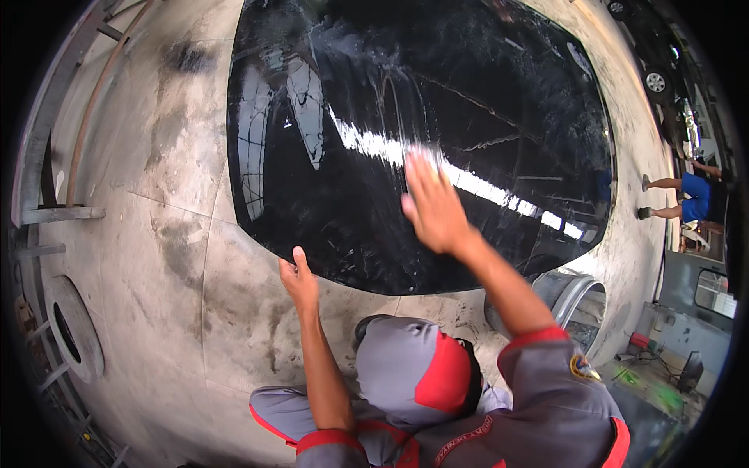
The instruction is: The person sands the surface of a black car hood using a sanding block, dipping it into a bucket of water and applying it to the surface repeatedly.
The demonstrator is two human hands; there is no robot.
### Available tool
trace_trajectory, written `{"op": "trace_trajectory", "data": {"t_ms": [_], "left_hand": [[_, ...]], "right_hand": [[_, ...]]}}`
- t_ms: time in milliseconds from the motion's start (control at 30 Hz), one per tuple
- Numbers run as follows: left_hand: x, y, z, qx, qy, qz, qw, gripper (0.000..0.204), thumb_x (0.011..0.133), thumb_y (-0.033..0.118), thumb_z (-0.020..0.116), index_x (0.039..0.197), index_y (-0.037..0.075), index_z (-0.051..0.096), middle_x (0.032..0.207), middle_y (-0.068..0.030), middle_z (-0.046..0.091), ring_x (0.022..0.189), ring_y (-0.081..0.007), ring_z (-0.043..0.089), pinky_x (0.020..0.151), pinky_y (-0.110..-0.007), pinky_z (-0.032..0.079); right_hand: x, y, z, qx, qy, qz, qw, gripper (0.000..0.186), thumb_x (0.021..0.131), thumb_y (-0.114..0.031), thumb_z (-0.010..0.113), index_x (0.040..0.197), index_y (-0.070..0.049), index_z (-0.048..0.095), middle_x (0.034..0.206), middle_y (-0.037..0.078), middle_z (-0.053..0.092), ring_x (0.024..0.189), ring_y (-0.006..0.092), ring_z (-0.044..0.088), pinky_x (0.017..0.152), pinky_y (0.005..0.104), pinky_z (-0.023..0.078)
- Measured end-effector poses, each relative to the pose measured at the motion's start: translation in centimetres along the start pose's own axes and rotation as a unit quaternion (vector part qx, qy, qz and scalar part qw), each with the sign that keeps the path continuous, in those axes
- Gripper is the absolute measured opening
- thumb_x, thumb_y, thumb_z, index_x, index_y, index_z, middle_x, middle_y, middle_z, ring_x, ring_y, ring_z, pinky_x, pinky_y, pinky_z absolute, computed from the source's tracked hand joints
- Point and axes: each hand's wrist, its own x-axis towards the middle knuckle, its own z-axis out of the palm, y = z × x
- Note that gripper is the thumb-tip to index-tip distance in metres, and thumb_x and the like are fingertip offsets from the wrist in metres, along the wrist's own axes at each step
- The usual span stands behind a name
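A large glossy black panel (351,226) with rounded corners stretches out before me, marked with whitish smears and streaks. Whether it is painted sheet or dark glass, I cannot tell. At its near left edge my left hand (300,282) grips the rim, thumb on top and fingers partly hidden below. My right hand (437,207) lies flat on the middle of the panel, fingers stretched forward. Motion smears its fingertips beside a bright reflected strip, so anything thin beneath them cannot be made out.
Close to the panel's near right edge is a round metal drum (587,300). A tyre (74,331) leans by a metal frame (62,212) at the left. Dark cars (651,58) and a person in blue shorts (693,196) are at the right.
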Motion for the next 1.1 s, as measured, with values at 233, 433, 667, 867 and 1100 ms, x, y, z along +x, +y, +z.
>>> {"op": "trace_trajectory", "data": {"t_ms": [233, 433, 667, 867, 1100], "left_hand": [[-0.8, 0.6, 2.7, -0.050, -0.052, 0.008, 0.997, 0.038, 0.107, 0.042, 0.056, 0.111, 0.004, 0.060, 0.079, 0.0000, 0.058, 0.060, -0.0071, 0.052, 0.051, -0.024, 0.044], [0.5, -0.6, -0.3, -0.006, -0.018, 0.005, 1.000, 0.039, 0.106, 0.042, 0.056, 0.113, 0.005, 0.060, 0.077, 0.0002, 0.056, 0.058, -0.0077, 0.051, 0.049, -0.025, 0.043], [-0.4, 0.7, 1.7, -0.027, -0.034, 0.000, 0.999, 0.044, 0.104, 0.049, 0.058, 0.102, 0.005, 0.057, 0.074, -0.0011, 0.053, 0.055, -0.0100, 0.049, 0.048, -0.026, 0.042], [0.8, -0.8, 0.5, 0.004, -0.027, -0.004, 1.000, 0.053, 0.101, 0.051, 0.061, 0.103, -0.002, 0.055, 0.079, -0.0059, 0.053, 0.061, -0.0157, 0.053, 0.052, -0.030, 0.049], [1.8, -2.0, 0.7, 0.042, 0.008, 0.067, 0.997, 0.059, 0.099, 0.050, 0.064, 0.108, -0.008, 0.061, 0.088, -0.0213, 0.065, 0.085, -0.0329, 0.065, 0.085, -0.046, 0.051]], "right_hand": [[7.4, 7.7, -2.2, -0.067, 0.093, 0.035, 0.993, 0.063, 0.108, -0.036, 0.039, 0.158, 0.001, 0.028, 0.168, 0.019, 0.025, 0.156, 0.0326, 0.022, 0.126, 0.0520, 0.019], [-3.2, -0.7, -0.5, -0.008, 0.009, 0.005, 1.000, 0.067, 0.105, -0.036, 0.045, 0.158, 0.002, 0.030, 0.168, 0.019, 0.024, 0.156, 0.0345, 0.022, 0.125, 0.0540, 0.018], [-0.5, -0.2, -0.9, -0.020, 0.029, -0.034, 0.999, 0.065, 0.107, -0.035, 0.043, 0.158, 0.003, 0.029, 0.167, 0.020, 0.027, 0.156, 0.0330, 0.024, 0.126, 0.0509, 0.017], [-0.4, -1.4, 0.6, -0.022, 0.067, -0.029, 0.997, 0.065, 0.106, -0.036, 0.044, 0.158, 0.001, 0.032, 0.168, 0.018, 0.027, 0.156, 0.0333, 0.024, 0.125, 0.0531, 0.018], [-5.7, -4.7, 0.4, -0.027, -0.041, -0.074, 0.996, 0.069, 0.104, -0.032, 0.049, 0.160, 0.001, 0.027, 0.169, 0.021, 0.023, 0.156, 0.0360, 0.023, 0.123, 0.0607, 0.019]]}}
